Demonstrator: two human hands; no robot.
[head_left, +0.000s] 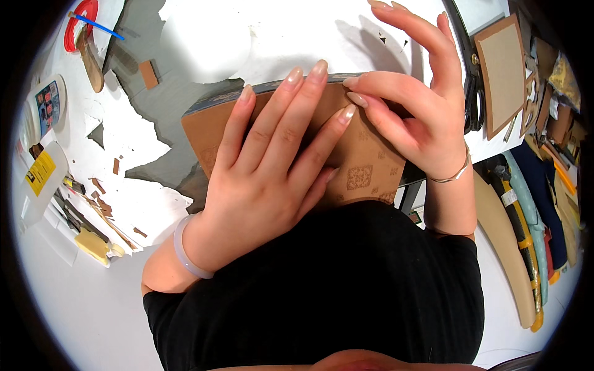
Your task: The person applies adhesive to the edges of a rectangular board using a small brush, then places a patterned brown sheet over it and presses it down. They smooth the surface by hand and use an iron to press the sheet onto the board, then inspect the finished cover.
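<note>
A brown leather-like piece (375,162) with a darker printed pattern lies at the table's near edge, against my black shirt. Along its far side runs a dark, greyish edge. My left hand (263,145) rests flat across it with the fingers spread, fingertips reaching that far edge. At the far edge, right of centre, my right hand (427,105) has thumb and forefinger closed together on the rim of the piece. Its other fingers are raised and apart. Whether something small sits between the two fingertips is hidden.
White torn sheets (133,136) cover parts of the grey tabletop. To the left are a small brown scrap (148,74), a blue stick (96,26) over a red ring, a white container (46,176) and a yellow sponge (93,245). Rolled materials (504,241) stand at right, below a framed board (499,74).
</note>
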